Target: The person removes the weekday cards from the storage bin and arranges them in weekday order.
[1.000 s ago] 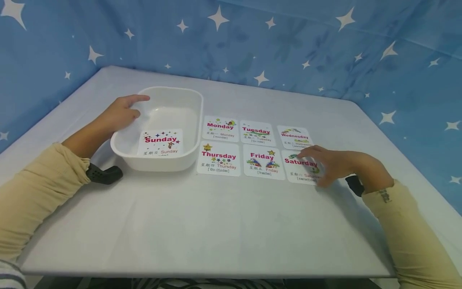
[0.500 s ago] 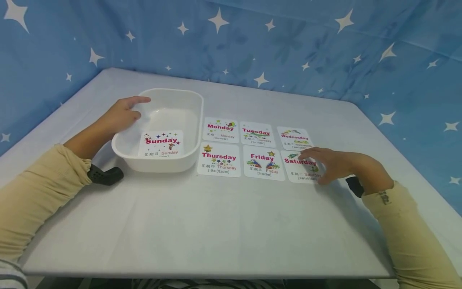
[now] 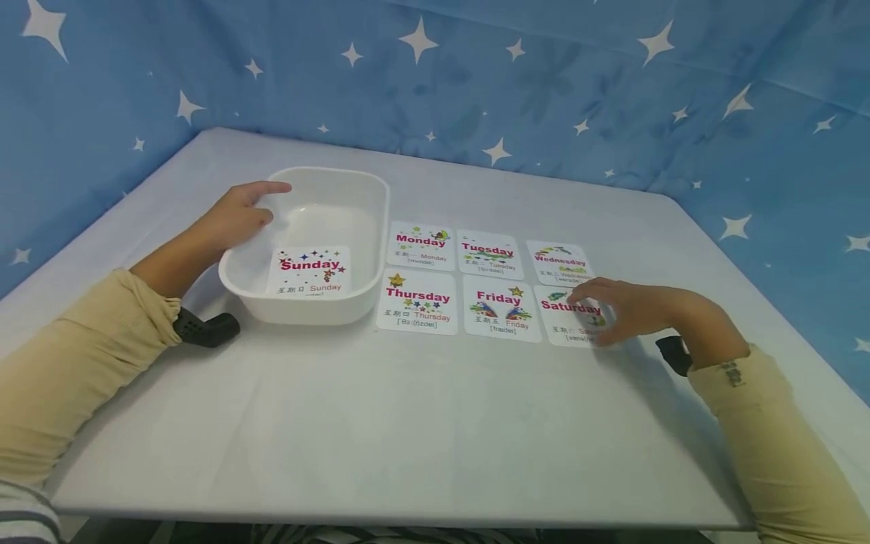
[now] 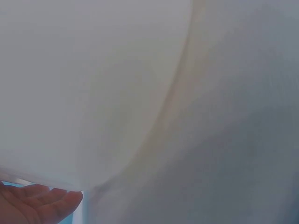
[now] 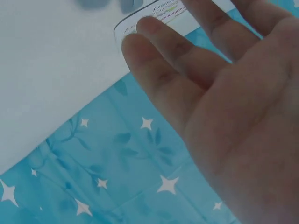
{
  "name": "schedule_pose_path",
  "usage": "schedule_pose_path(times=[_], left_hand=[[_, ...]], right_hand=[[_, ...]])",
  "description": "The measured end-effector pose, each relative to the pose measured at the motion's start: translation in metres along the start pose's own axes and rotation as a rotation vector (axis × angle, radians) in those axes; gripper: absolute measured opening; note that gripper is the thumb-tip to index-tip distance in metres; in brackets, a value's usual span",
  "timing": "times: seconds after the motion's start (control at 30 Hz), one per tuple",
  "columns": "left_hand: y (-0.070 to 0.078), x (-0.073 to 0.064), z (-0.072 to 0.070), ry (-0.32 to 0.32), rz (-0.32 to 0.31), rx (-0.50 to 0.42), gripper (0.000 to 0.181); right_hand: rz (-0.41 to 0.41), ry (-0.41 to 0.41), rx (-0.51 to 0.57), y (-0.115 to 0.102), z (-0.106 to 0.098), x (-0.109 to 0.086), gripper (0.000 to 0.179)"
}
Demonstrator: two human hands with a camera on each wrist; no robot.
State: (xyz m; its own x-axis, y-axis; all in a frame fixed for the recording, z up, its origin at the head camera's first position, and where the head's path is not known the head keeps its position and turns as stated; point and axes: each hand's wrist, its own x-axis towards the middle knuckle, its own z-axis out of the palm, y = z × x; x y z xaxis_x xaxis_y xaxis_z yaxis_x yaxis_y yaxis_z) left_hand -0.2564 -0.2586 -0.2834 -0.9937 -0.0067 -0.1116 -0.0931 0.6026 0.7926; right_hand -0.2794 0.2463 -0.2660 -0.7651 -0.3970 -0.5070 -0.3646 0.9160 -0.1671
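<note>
At the left side of a white plastic basin (image 3: 309,308), my left hand (image 3: 238,217) grips the rim, its thumb and index finger reaching over the inside. A Sunday card (image 3: 310,276) leans inside the basin near its front wall. My right hand (image 3: 635,308) is over the right part of the Saturday card (image 3: 560,321), with fingers apart and fingertips at the card's face and edge. In the right wrist view the fingers stretch toward a card (image 5: 187,21). The left wrist view shows the basin's outer wall (image 4: 93,93) above some fingertips (image 4: 70,200).
Monday (image 3: 421,245), Tuesday (image 3: 488,255) and Wednesday (image 3: 559,263) cards form the back row on the white-covered table (image 3: 408,423). Thursday (image 3: 418,302) and Friday (image 3: 501,308) cards lie in front, left of Saturday. A blue starry curtain (image 3: 462,83) hangs behind.
The head view has shifted slightly, so everything appears a little further right. Both hands, the basin and the cards keep nearly the same places relative to each other.
</note>
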Motion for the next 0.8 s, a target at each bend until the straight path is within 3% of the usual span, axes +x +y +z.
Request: schedule_pose_path(times=[0.13,0.23,0.4,0.57,0.7,0.8], left_hand=[[0.001,0.001,0.0,0.007,0.015,-0.001,0.056],[0.0,0.001,0.0,0.012,0.018,0.0,0.056],[-0.002,0.007,0.005,0.013,0.007,-0.021,0.057],[0.007,0.026,0.025,0.006,0.026,-0.052,0.059],[0.015,0.039,0.041,-0.013,0.041,-0.082,0.062],[0.017,0.043,0.048,-0.025,0.048,-0.093,0.062]], right_hand=[[0.015,0.058,-0.01,-0.006,-0.01,0.007,0.073],[-0.007,0.14,-0.03,-0.024,-0.023,0.018,0.067],[-0.096,0.21,-0.058,-0.079,-0.049,0.05,0.066],[-0.189,0.244,-0.06,-0.14,-0.068,0.076,0.067],[-0.247,0.244,-0.041,-0.182,-0.066,0.096,0.07],[-0.284,0.183,-0.059,-0.207,-0.056,0.117,0.081]])
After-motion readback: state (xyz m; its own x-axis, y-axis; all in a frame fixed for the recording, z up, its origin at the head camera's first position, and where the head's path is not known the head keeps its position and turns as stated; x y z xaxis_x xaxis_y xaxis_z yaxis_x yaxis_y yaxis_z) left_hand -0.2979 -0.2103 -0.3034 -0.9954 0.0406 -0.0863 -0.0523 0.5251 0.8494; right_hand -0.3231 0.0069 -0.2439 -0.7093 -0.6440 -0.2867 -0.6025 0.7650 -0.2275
